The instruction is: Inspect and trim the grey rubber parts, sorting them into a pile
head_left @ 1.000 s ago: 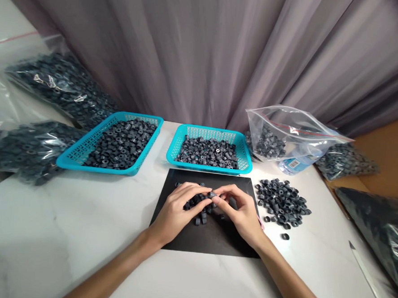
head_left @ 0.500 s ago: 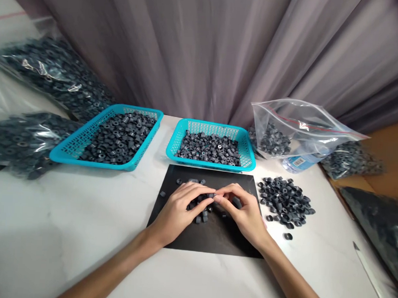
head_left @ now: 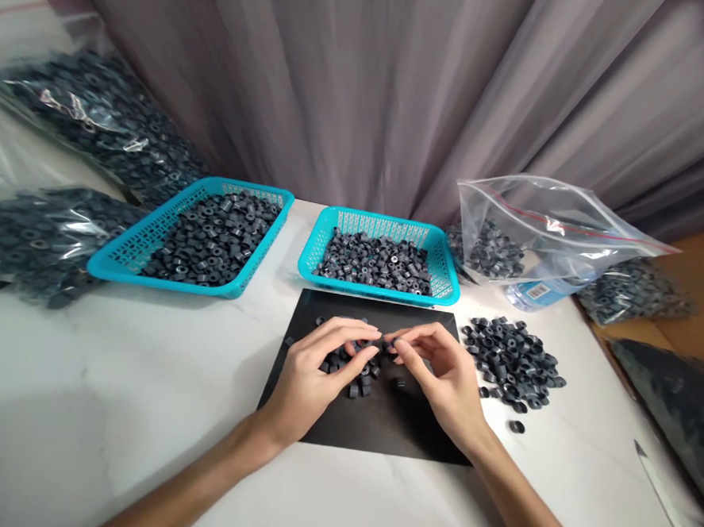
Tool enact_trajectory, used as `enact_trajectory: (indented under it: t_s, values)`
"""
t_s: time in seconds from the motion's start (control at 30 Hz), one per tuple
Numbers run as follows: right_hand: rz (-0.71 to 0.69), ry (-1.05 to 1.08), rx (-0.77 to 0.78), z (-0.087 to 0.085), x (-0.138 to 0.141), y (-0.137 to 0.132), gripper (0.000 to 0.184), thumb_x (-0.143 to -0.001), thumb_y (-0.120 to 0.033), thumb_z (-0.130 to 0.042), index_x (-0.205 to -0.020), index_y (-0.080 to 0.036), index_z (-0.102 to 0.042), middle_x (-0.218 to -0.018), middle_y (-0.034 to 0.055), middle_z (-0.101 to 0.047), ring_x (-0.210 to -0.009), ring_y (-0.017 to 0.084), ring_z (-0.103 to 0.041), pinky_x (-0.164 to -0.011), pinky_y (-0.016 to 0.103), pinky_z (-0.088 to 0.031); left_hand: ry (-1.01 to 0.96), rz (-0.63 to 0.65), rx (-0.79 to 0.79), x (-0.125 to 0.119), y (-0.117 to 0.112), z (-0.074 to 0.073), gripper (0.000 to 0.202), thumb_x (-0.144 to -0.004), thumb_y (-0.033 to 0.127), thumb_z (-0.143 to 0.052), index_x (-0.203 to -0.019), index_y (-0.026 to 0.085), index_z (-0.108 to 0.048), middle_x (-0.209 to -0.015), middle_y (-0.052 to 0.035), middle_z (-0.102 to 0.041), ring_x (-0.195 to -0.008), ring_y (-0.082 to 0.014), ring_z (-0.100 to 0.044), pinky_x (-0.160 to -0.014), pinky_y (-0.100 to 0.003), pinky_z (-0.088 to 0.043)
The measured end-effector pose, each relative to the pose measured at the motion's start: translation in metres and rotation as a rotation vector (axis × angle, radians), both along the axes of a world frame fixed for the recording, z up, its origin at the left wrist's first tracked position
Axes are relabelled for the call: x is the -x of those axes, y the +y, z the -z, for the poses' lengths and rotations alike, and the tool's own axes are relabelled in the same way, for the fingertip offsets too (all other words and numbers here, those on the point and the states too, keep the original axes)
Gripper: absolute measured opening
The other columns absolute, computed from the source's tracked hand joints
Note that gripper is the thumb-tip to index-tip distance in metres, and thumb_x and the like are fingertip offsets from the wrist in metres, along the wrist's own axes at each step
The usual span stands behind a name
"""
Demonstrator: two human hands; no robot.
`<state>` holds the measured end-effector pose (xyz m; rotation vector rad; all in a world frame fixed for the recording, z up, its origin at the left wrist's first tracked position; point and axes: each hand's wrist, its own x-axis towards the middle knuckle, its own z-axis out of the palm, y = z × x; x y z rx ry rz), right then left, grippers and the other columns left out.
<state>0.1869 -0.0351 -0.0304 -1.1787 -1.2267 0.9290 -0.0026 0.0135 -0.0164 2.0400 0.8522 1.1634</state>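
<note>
Both hands work over a black mat (head_left: 371, 424) on the white table. My left hand (head_left: 315, 372) curls its fingers over a small heap of dark grey rubber rings (head_left: 354, 367). My right hand (head_left: 444, 372) meets it fingertip to fingertip, and the two pinch one small grey ring (head_left: 387, 345) between them just above the mat. One loose ring (head_left: 401, 383) lies on the mat under my right hand.
Two turquoise baskets of the same rings stand behind the mat: a larger one (head_left: 168, 232) at left, a smaller one (head_left: 384, 226) in the middle. A loose pile (head_left: 513, 365) lies to the right, near an open zip bag (head_left: 539, 227). Filled bags (head_left: 43, 237) line the left edge.
My hands have stayed together over the mat, with the fingertips lifted a little. The view has shifted slightly, and the right hand no longer covers the loose ring.
</note>
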Motion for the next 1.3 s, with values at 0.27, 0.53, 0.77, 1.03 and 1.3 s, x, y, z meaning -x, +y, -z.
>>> enact_trajectory:
  t_s: [0.27,0.53,0.77,1.03,1.3]
  values:
    - [0.014,-0.001,-0.021,0.001,0.003,-0.004,0.019,-0.089,-0.032,-0.071,-0.106,-0.024,-0.069,-0.102,0.0064,-0.068,-0.086,0.019,-0.065,-0.067,0.029,-0.058,0.044,-0.066,-0.074,-0.001,-0.006,0.002,0.033,-0.089,0.019,-0.069,-0.121,0.026,-0.064,-0.106,-0.0003,-0.071,-0.085,-0.0123,-0.063,-0.086,-0.028,-0.054]
    - [-0.049,0.063,0.017,-0.002,0.003,-0.006,0.017,-0.090,-0.030,-0.070,-0.107,-0.024,-0.070,-0.083,0.0009,-0.067,-0.068,0.012,-0.062,-0.062,0.025,-0.055,0.039,-0.074,-0.047,0.000,-0.004,-0.004,0.024,-0.089,0.017,-0.069,-0.111,0.025,-0.069,-0.102,0.0008,-0.072,-0.089,-0.0121,-0.063,-0.086,-0.025,-0.051]
    - [-0.052,-0.011,-0.011,-0.002,0.004,-0.007,0.021,-0.088,-0.028,-0.073,-0.109,-0.029,-0.072,-0.096,0.0022,-0.065,-0.082,0.015,-0.063,-0.062,0.024,-0.055,-0.216,0.068,0.619,-0.004,-0.005,-0.006,0.018,-0.091,0.033,-0.067,-0.108,0.026,-0.072,-0.111,0.0003,-0.074,-0.102,-0.0156,-0.068,-0.092,-0.025,-0.053]
    - [-0.036,-0.030,-0.027,-0.004,0.004,-0.006,0.024,-0.089,-0.026,-0.071,-0.113,-0.028,-0.069,-0.097,0.0027,-0.068,-0.082,0.014,-0.063,-0.064,0.024,-0.055,-0.340,0.178,0.915,-0.005,-0.006,-0.012,0.028,-0.095,0.037,-0.062,-0.116,0.022,-0.071,-0.120,-0.0040,-0.074,-0.116,-0.0211,-0.066,-0.105,-0.031,-0.049]
    - [0.013,-0.079,-0.045,-0.005,0.004,-0.008,0.021,-0.089,-0.026,-0.071,-0.110,-0.027,-0.067,-0.095,0.0019,-0.068,-0.080,0.014,-0.063,-0.063,0.024,-0.055,-0.367,0.235,0.918,-0.004,-0.007,-0.010,0.029,-0.096,0.032,-0.061,-0.122,0.022,-0.067,-0.128,-0.0055,-0.070,-0.121,-0.0220,-0.063,-0.108,-0.032,-0.047]
